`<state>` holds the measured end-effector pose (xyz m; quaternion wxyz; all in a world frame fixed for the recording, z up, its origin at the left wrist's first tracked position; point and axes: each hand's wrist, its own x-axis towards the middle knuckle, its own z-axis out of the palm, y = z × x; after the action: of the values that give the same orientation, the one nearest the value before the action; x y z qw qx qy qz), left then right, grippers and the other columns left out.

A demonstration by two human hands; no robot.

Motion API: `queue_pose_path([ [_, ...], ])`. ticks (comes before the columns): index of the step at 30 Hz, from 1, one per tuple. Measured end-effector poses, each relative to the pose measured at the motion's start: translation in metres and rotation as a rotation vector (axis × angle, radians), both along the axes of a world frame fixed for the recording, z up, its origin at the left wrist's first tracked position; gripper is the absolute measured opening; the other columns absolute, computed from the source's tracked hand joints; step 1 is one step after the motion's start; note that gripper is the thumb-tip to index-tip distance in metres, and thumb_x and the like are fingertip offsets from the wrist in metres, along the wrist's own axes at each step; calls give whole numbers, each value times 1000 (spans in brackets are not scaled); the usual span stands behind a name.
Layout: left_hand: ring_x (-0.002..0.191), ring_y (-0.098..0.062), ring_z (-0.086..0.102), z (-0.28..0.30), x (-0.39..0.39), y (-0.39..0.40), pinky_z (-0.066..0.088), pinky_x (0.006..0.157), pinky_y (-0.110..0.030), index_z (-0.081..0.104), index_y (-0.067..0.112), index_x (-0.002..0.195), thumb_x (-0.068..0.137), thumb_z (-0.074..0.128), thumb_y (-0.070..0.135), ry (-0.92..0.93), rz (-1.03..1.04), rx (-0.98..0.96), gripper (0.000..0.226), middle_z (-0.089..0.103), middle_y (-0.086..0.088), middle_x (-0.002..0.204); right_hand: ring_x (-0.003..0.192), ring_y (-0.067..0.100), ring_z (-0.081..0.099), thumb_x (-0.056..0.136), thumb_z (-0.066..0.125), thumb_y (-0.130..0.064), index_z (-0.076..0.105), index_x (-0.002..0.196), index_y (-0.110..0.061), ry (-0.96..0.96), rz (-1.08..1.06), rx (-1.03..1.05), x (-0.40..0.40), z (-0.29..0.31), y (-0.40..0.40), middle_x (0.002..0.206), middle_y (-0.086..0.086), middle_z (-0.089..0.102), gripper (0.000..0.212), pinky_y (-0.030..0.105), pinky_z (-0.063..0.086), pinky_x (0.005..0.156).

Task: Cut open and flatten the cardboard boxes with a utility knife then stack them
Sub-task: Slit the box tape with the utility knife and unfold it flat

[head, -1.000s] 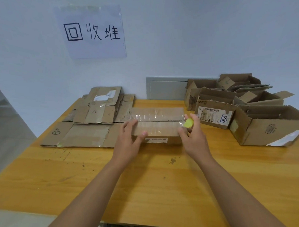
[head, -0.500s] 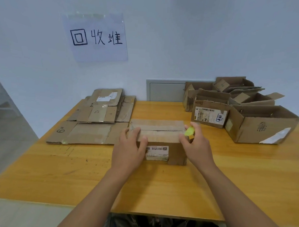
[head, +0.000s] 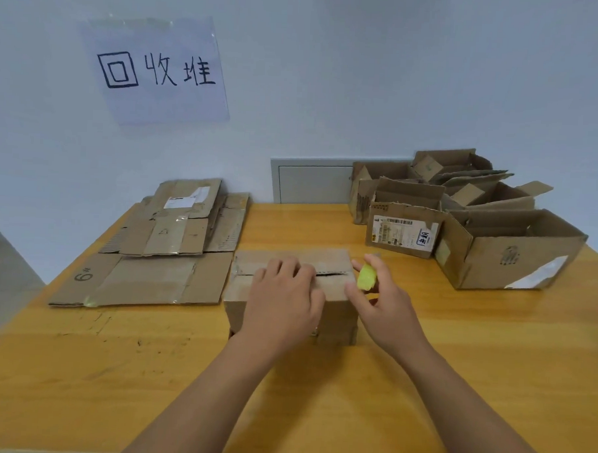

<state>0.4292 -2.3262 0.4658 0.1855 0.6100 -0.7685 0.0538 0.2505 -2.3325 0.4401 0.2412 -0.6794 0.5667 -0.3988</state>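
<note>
You are pressing your left hand flat on top of the small closed brown cardboard box at the middle of the yellow wooden table, fingers loosely extended and gripping nothing, probably to keep the box from sliding while the blade is working. Your right hand is curling around the small yellow-green utility knife, holding it just past the right end of the top seam, which looks like the spot for starting or finishing a cut along the tape.

The box is sitting squarely in front of you, between the flattened pile and the uncut ones. Its top flaps are meeting along a jagged dark slit, with clear tape glinting at the left end, so the seam appears at least partly opened. The cardboard is looking worn and scuffed.

The stack of flattened brown cardboard sheets is lying just beside it on the left, and the open brown cardboard boxes are waiting at the right rear.
</note>
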Motion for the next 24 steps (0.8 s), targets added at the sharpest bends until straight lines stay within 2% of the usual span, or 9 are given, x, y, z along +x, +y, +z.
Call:
queue_pose_path([
  [2,105,-17,41,3,0,-2,37,91,-34,54,23,116,92,24,38,-3,3,49,41,49,3,114,91,-3,61,96,58,-38,34,147,-26,-40,-3,19,2,-3,1,137,-22,54,58,25,51,75],
  [5,110,-16,37,7,2,-7,33,95,-33,53,23,114,96,33,32,28,-19,95,29,46,4,117,90,-1,62,93,61,-43,34,148,-26,-61,-8,9,4,-6,3,135,-23,55,64,27,52,75],
  [10,113,-18,35,14,-4,-14,30,101,-35,52,22,113,95,34,35,42,-44,238,29,44,3,117,89,-1,63,89,63,-48,33,148,-26,-40,29,-27,2,-10,5,135,-25,53,70,24,53,74],
  [13,104,-20,34,17,-15,-15,32,96,-37,46,18,103,95,34,37,-12,-34,217,24,41,0,107,82,-8,59,90,63,-46,33,149,-26,-36,32,-4,2,-11,5,135,-24,55,69,12,45,69],
  [16,89,-19,35,18,-18,-18,31,80,-35,39,18,91,92,31,37,44,-67,193,21,42,2,90,81,-7,60,93,61,-42,31,151,-28,-80,70,35,0,-11,7,140,-28,49,66,15,47,71],
  [18,84,-19,37,16,-13,-20,27,73,-33,41,19,90,86,30,39,109,-91,159,24,43,5,80,89,1,65,96,60,-35,31,151,-30,-169,118,73,-3,-12,9,141,-30,49,63,28,55,78],
  [20,88,-18,40,11,-7,-22,28,75,-31,47,23,100,88,33,46,80,-123,105,30,43,12,81,96,10,67,97,60,-27,32,149,-32,-252,154,100,-6,-12,11,139,-32,50,60,40,56,84],
  [24,98,-13,36,8,4,-23,34,90,-32,54,34,118,78,25,83,-72,-214,104,69,43,9,98,92,21,67,97,58,-22,33,148,-33,-285,168,107,-9,-16,10,138,-30,52,57,42,55,82],
])
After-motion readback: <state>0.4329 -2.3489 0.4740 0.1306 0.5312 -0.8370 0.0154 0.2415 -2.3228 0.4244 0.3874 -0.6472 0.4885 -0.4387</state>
